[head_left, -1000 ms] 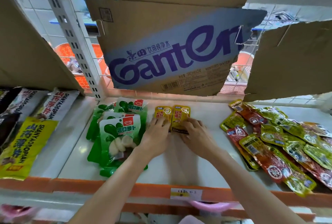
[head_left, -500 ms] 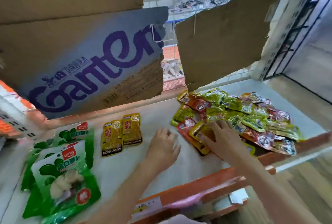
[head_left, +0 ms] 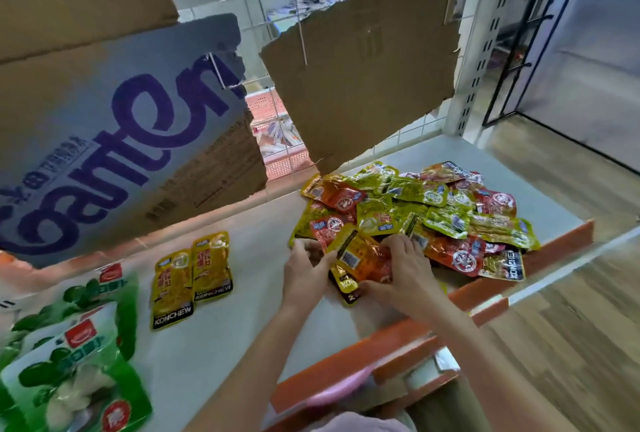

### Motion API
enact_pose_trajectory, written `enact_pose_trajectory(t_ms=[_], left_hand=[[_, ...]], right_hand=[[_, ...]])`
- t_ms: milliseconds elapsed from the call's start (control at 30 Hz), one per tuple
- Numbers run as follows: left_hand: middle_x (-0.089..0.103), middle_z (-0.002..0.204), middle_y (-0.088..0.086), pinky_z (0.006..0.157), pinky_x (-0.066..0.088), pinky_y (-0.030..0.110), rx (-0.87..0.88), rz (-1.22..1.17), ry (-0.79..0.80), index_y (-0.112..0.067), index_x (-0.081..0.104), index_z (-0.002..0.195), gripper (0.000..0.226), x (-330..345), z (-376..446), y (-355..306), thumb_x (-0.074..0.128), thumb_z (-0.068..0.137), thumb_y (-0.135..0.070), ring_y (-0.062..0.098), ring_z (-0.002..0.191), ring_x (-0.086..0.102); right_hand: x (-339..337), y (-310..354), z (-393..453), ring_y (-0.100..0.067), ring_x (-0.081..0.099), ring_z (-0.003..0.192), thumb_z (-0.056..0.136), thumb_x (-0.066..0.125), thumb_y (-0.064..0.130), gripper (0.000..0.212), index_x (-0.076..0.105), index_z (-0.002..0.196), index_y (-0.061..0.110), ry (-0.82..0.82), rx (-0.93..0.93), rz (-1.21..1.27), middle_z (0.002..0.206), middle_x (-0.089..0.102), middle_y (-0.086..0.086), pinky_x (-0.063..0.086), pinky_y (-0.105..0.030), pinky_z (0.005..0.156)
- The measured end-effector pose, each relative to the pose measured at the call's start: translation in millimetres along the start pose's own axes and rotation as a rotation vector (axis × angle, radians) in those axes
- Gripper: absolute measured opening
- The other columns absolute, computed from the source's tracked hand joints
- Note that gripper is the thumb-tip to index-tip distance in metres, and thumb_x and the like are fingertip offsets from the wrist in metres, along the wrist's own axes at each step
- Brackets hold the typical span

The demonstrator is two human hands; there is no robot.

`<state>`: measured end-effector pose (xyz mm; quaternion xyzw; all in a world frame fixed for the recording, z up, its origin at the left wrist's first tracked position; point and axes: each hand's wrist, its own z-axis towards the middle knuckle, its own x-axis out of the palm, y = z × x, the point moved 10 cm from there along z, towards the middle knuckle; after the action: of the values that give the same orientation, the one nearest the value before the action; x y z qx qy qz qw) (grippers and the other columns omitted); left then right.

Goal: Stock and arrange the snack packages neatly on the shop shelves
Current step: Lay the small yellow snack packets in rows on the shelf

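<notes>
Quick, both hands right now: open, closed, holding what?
Left hand: grips the yellow snack packets.
Right hand: grips the same packets.

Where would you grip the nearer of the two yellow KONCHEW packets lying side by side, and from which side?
Pinch the black bottom edge of the nearer yellow KONCHEW packet, coming from the shelf front. It lies flat, that edge faces the person, and the second packet overlaps its right side.

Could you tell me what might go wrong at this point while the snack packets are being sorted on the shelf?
Both hands, left and right, hold yellow packets at the edge of the loose pile; pulling them out could drag neighbours along. The pile reaches the shelf's orange front lip, so packets may slide off. The grip spans several slick packets, so one might slip.
</notes>
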<state>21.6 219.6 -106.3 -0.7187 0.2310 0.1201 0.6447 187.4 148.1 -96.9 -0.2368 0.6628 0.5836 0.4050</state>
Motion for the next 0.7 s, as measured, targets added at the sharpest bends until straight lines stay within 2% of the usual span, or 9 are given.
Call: enact_pose_trajectory(t_ms=[133, 200, 233, 300, 367, 433, 567, 633, 700], left_hand=[[0.058, 0.079, 0.002, 0.068, 0.048, 0.024, -0.063, -0.212, -0.011, -0.010, 0.050, 0.096, 0.019, -8, -1, 6, 0.064, 0.085, -0.004, 0.018, 0.078, 0.058], [0.057, 0.078, 0.003, 0.063, 0.050, 0.019, -0.074, -0.306, -0.030, -0.007, 0.050, 0.097, 0.016, -21, -4, 10, 0.058, 0.088, 0.003, 0.016, 0.074, 0.058], [0.058, 0.079, 0.004, 0.062, 0.050, 0.019, -0.083, -0.343, -0.035, -0.008, 0.050, 0.096, 0.015, -27, -6, 12, 0.056, 0.088, 0.004, 0.015, 0.073, 0.058], [0.059, 0.083, 0.008, 0.067, 0.051, 0.028, -0.102, -0.413, -0.035, -0.011, 0.050, 0.091, 0.017, -38, -10, 17, 0.053, 0.089, 0.005, 0.018, 0.076, 0.059], [0.060, 0.087, 0.009, 0.072, 0.049, 0.035, -0.117, -0.474, -0.032, -0.013, 0.051, 0.090, 0.017, -47, -17, 21, 0.051, 0.090, 0.005, 0.020, 0.079, 0.059], [0.061, 0.085, 0.007, 0.070, 0.049, 0.033, -0.130, -0.563, -0.028, -0.013, 0.051, 0.090, 0.018, -54, -24, 23, 0.049, 0.090, 0.006, 0.016, 0.076, 0.060], [0.060, 0.080, 0.005, 0.054, 0.051, 0.020, -0.173, -0.799, -0.038, -0.011, 0.049, 0.091, 0.022, -63, -39, 21, 0.043, 0.090, 0.011, 0.012, 0.065, 0.062], [0.059, 0.078, 0.008, 0.047, 0.048, 0.018, -0.195, -0.892, -0.049, -0.011, 0.050, 0.093, 0.024, -71, -46, 19, 0.040, 0.091, 0.012, 0.014, 0.057, 0.057], [0.059, 0.075, 0.010, 0.040, 0.041, 0.016, -0.218, -0.997, -0.052, -0.010, 0.052, 0.093, 0.022, -79, -53, 17, 0.037, 0.092, 0.007, 0.011, 0.046, 0.050]], right_hand=[[-10, -21, -3, -0.011, 0.052, 0.086, 0.073, 0.077, 0.031, 0.050, 0.046, 0.111, 0.022, -0.047, 0.112, 0.335, 0.090, 0.052, 0.011, 0.035, -0.021, 0.064], [-12, -32, -4, -0.006, 0.058, 0.078, 0.076, 0.075, 0.028, 0.043, 0.048, 0.110, 0.024, -0.032, 0.185, 0.501, 0.089, 0.060, 0.011, 0.044, -0.019, 0.063], [-12, -34, -4, -0.006, 0.061, 0.078, 0.077, 0.075, 0.026, 0.041, 0.048, 0.108, 0.025, -0.014, 0.200, 0.546, 0.090, 0.062, 0.008, 0.049, -0.024, 0.066], [-16, -30, -3, -0.011, 0.064, 0.077, 0.078, 0.074, 0.022, 0.034, 0.050, 0.102, 0.028, 0.012, 0.198, 0.622, 0.091, 0.064, 0.004, 0.054, -0.032, 0.068], [-18, -17, -1, -0.006, 0.066, 0.069, 0.079, 0.072, 0.015, 0.029, 0.052, 0.096, 0.028, 0.015, 0.168, 0.750, 0.085, 0.065, 0.004, 0.053, -0.023, 0.059], [-15, 1, -1, -0.004, 0.066, 0.066, 0.079, 0.070, 0.005, 0.030, 0.053, 0.093, 0.025, 0.062, 0.158, 0.954, 0.079, 0.068, 0.005, 0.050, -0.018, 0.052], [3, 44, -6, -0.019, 0.069, 0.081, 0.067, 0.074, 0.008, 0.041, 0.054, 0.100, 0.022, 0.291, 0.126, 1.198, 0.091, 0.072, 0.001, 0.055, -0.031, 0.062], [9, 68, -8, -0.018, 0.068, 0.086, 0.060, 0.073, 0.007, 0.056, 0.053, 0.110, 0.020, 0.377, 0.079, 1.275, 0.097, 0.070, 0.000, 0.055, -0.030, 0.067], [17, 89, -10, -0.017, 0.067, 0.087, 0.061, 0.068, -0.002, 0.061, 0.053, 0.117, 0.018, 0.463, 0.059, 1.345, 0.099, 0.068, -0.003, 0.054, -0.030, 0.069]])
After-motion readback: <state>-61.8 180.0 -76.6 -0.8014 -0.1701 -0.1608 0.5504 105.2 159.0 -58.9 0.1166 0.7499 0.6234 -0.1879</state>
